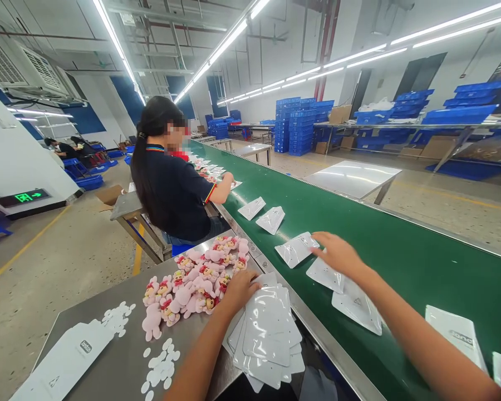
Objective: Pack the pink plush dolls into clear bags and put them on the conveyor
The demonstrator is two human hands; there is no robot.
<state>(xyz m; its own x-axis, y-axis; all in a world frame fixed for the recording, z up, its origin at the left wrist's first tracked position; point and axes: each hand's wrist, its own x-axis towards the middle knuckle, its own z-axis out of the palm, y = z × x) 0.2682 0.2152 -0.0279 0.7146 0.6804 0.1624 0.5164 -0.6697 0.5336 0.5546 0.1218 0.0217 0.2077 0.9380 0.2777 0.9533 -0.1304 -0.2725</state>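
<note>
On a long green conveyor belt (325,214), a flat, glossy white plastic pouch (293,250) is lying just at the fingertips of the right hand (338,253), its right-hand edge being met by them. The fingers are held out and slightly bent; whether the pouch is pinched or only touched cannot be told. Two similar white pouches (323,274) are partly covered by the right hand and forearm. By the left hand (239,289), with fingers curled, the upper left edge of a fanned stack of glossy white pouches (269,328) is covered; whether any is gripped cannot be told. Beside that hand, small pink plush rabbit-suited dolls (209,271) are heaped on a grey metal table (125,345).

On a long white flat packet (73,353), a dark rounded label is printed, its letters appearing to begin with "J", with a triangular mark lower down. Similar lettering is partly seen on a white pouch (455,331) beyond the right forearm. On a lit green sign (23,197), a running figure and an arrow are shown.
</note>
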